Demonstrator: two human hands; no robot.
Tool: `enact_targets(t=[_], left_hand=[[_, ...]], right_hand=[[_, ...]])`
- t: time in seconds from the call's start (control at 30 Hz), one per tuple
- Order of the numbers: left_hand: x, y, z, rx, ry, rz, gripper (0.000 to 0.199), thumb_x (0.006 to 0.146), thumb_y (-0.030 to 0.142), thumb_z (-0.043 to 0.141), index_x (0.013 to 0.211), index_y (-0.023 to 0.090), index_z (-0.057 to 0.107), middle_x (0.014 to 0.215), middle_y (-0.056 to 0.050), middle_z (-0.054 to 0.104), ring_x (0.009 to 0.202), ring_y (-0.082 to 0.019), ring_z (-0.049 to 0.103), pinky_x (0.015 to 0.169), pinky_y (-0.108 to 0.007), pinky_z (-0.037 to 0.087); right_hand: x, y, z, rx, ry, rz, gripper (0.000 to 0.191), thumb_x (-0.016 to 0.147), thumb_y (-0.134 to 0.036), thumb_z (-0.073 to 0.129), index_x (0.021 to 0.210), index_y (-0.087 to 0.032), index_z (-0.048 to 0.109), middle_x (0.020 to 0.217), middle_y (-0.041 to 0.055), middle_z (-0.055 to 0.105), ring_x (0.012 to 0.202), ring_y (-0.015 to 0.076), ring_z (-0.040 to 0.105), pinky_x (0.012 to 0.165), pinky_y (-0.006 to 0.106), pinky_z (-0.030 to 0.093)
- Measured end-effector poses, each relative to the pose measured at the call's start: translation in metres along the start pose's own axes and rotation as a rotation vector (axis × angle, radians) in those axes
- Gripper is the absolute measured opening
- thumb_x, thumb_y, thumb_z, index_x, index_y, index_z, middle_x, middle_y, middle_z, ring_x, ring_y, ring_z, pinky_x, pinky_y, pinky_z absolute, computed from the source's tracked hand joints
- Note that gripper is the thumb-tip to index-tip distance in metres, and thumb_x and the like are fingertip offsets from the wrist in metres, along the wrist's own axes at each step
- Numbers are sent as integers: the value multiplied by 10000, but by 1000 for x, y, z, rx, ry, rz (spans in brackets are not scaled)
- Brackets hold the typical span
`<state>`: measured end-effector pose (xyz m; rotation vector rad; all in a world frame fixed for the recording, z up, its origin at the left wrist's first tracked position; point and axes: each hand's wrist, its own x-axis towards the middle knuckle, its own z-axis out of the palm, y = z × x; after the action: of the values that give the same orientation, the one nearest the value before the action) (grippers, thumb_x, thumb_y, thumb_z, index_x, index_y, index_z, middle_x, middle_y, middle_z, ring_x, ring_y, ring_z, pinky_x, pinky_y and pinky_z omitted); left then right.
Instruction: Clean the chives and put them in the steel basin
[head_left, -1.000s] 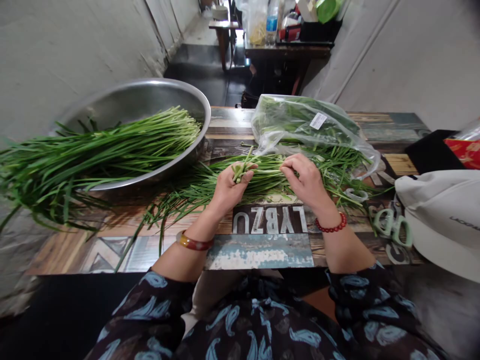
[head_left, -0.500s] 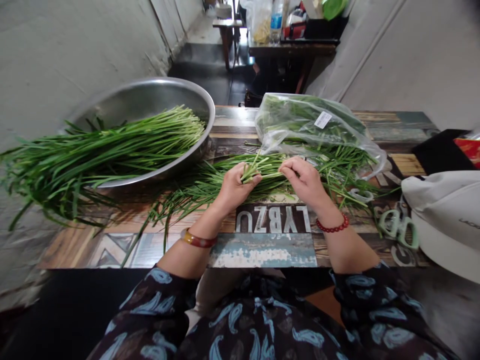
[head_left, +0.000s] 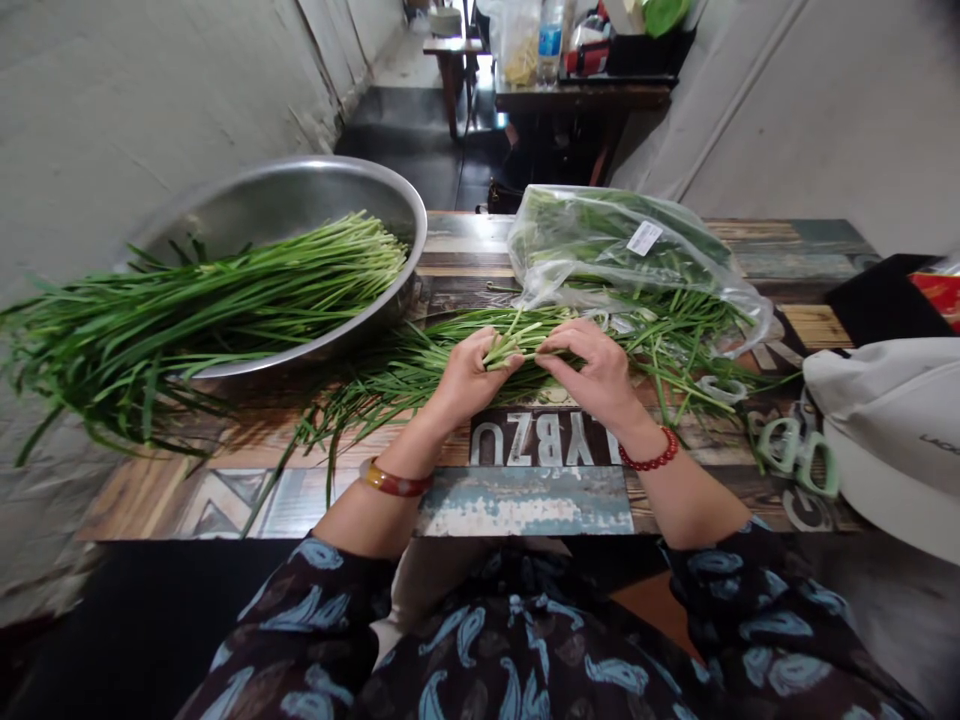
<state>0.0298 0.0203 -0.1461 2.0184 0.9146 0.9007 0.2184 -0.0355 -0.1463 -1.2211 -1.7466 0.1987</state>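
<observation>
My left hand [head_left: 472,378] is closed round a small bunch of green stalks [head_left: 504,345], their pale ends pointing right and up. Close beside it, my right hand [head_left: 592,372] pinches at the pale stalk ends; its fingertips meet, and what lies between them is too small to make out. Beneath and behind both hands, loose green stalks [head_left: 397,372] are spread on the table. A steel basin [head_left: 262,190] at the left holds a thick bundle of long green stalks [head_left: 300,280], leaves hanging over its rim. Behind my right hand lies a clear plastic bag [head_left: 630,235] with more greens.
Green-handled scissors [head_left: 795,455] lie at the right of the patterned table [head_left: 525,500], beside a pale cap [head_left: 892,430]. A black object [head_left: 877,300] sits behind the cap. Farther back, another table [head_left: 585,98] carries a bottle [head_left: 549,45] and bags.
My right hand has moved left, closer to my left hand and the bunch in it. My left hand has hardly moved and keeps its hold.
</observation>
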Motion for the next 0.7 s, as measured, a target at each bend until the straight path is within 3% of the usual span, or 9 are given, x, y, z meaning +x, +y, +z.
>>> enact_targets(t=[0.3, 0.47, 0.57, 0.7], left_hand=[[0, -1, 0, 0, 0, 24, 250, 888, 322, 613, 695, 162, 609, 727, -5, 531, 694, -140, 514, 667, -281, 393], [0, -2, 1, 16, -5, 36, 249, 887, 305, 606, 686, 158, 608, 709, 0, 520, 682, -135, 505, 654, -276, 386], [0, -4, 2, 9, 16, 37, 243, 886, 293, 603, 683, 160, 598, 709, 1, 531, 683, -134, 509, 657, -274, 395], [1, -5, 2, 32, 17, 60, 236, 882, 280, 611, 679, 161, 601, 704, -1, 545, 684, -135, 513, 658, -273, 402]], right_hand=[[-4, 2, 13, 303, 87, 262, 92, 869, -304, 681, 827, -223, 676, 859, 14, 685, 818, 156, 623, 735, 296, 478], [-2, 14, 2, 512, 271, 465, 213, 828, -430, 721, 831, -221, 677, 771, -21, 647, 728, 125, 582, 725, 272, 477], [1, 12, -16, 462, 286, 413, 232, 848, -460, 700, 829, -228, 691, 770, -12, 665, 734, 138, 600, 737, 290, 491], [4, 0, -27, 159, 68, 130, 266, 951, -400, 576, 791, -240, 716, 866, 30, 724, 863, 186, 655, 854, 372, 488]])
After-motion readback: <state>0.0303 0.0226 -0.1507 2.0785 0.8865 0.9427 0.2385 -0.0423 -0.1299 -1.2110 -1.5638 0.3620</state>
